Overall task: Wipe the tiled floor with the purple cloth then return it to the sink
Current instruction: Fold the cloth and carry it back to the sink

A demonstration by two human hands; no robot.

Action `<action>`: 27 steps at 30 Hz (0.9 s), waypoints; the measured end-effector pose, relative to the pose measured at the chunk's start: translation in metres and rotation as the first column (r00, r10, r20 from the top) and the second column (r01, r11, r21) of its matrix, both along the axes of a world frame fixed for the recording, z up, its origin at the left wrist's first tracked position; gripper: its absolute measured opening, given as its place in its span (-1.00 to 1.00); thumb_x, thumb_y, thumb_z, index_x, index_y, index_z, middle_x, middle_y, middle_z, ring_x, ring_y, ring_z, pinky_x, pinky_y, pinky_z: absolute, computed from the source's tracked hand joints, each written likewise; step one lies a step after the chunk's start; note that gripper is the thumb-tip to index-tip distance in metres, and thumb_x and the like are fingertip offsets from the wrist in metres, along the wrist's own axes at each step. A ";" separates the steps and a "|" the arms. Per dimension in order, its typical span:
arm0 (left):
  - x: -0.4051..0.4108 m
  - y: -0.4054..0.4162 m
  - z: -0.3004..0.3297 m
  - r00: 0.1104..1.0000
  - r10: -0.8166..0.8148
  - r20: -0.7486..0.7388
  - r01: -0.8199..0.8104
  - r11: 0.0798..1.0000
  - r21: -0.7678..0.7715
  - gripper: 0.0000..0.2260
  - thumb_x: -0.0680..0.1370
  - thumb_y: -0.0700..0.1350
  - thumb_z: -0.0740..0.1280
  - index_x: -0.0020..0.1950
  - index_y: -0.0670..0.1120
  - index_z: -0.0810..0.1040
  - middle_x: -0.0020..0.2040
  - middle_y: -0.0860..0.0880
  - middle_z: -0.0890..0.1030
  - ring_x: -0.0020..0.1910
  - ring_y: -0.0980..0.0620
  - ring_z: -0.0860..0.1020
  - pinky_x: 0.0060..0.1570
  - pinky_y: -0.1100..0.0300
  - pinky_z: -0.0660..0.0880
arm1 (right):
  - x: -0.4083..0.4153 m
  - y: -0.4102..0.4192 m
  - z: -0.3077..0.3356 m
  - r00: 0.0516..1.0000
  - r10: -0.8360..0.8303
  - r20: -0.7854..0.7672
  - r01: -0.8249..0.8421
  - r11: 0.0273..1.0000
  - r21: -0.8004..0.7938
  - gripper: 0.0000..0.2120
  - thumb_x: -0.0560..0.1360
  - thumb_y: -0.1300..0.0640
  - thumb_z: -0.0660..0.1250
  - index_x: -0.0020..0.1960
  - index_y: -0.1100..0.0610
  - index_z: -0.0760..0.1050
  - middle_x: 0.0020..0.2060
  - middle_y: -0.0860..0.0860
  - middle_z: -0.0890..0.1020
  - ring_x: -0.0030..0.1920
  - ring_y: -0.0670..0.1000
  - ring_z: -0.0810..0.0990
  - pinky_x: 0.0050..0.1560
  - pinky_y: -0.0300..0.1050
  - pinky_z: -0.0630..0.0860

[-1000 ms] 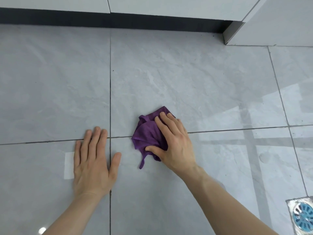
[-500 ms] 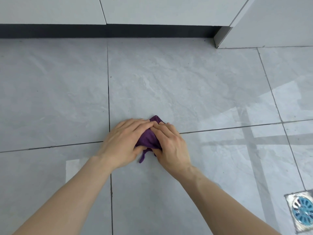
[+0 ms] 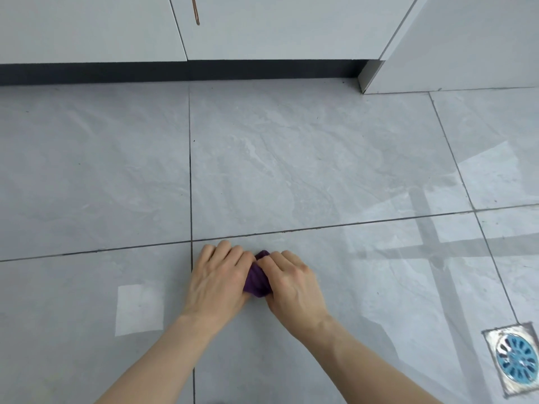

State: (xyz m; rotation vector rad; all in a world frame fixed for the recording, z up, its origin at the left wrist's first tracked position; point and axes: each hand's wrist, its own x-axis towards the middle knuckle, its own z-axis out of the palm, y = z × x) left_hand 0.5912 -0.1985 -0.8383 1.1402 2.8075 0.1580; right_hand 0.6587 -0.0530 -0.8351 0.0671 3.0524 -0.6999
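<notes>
**Purple cloth bunched between both hands on the tile**

The purple cloth [image 3: 256, 279] lies on the tiled floor [image 3: 291, 170], gathered into a narrow wad just below the grout line that runs across the frame. Its visible strip has its long axis running from 12 to 6 o'clock, with a small peak of fabric pointing up toward 12 and a rounder lump at the near end. Most of it is hidden under the hands.

The left hand [image 3: 217, 279] presses in from 9 o'clock, palm down, fingers curled over the cloth's left side. The right hand [image 3: 291, 282] comes in from 3 o'clock in the same posture, knuckles raised. Both are closed on the fabric, fingertips nearly meeting over its top. The bare forearms angle in from 7 and 5 o'clock.

Farther out, white cabinet doors [image 3: 262, 27] with a dark kickboard [image 3: 175, 71] stand at 12 o'clock, well apart from the hands. A square floor drain [image 3: 516, 361] with a blue grate sits at 4 o'clock, near the frame's corner. Window reflections streak the tiles on the right.
</notes>
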 end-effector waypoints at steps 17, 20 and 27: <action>-0.004 -0.003 0.077 0.783 0.156 0.602 -0.291 0.948 0.132 -0.69 0.36 0.24 0.47 -0.04 0.26 0.40 -0.18 0.20 0.63 -0.13 0.17 0.57 -0.17 0.22 0.47 | -0.007 0.057 0.088 0.846 0.002 0.533 0.324 0.792 -0.517 -0.58 0.35 0.20 0.59 0.03 0.04 0.41 -0.13 0.09 0.69 -0.46 0.01 0.67 -0.45 -0.20 0.55; -0.029 0.007 0.124 0.821 0.176 0.544 -0.307 0.939 0.158 -0.65 0.37 0.22 0.49 0.00 0.24 0.38 -0.18 0.18 0.62 -0.14 0.17 0.58 -0.19 0.21 0.47 | -0.024 0.067 0.129 0.890 -0.069 0.450 0.345 0.748 -0.568 -0.62 0.35 0.24 0.60 0.01 0.05 0.46 -0.09 0.11 0.68 -0.41 -0.02 0.70 -0.40 -0.22 0.59; -0.054 0.018 0.283 0.885 0.199 0.421 -0.271 0.955 0.118 -0.68 0.40 0.21 0.48 0.02 0.19 0.44 -0.19 0.13 0.63 -0.11 0.02 0.60 -0.09 0.15 0.37 | -0.035 0.073 0.279 0.914 -0.122 0.387 0.346 0.733 -0.586 -0.65 0.39 0.27 0.51 0.07 0.01 0.48 -0.08 0.08 0.69 -0.32 0.01 0.75 -0.32 -0.16 0.66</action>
